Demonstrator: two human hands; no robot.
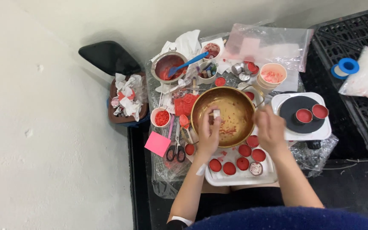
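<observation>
Brass-coloured bowl [223, 116] stood mid-tabletop, nearly emptied, with only red streaks and flecks on its inner wall. The left hand [209, 130] was over the near rim, fingers closed on a small white piece [216, 113], probably a wipe or scraper. The right hand [270, 127] lay at the bowl's right edge; its grip could not be made out. The white tray [240, 179] before the person carried about seven small round tins [243, 163] filled red and one tin [256, 168] looking unfilled. Two filled tins [311, 113] sat on the black-topped stand [300, 110]. Judged: filling mostly done, bowl being cleared.
</observation>
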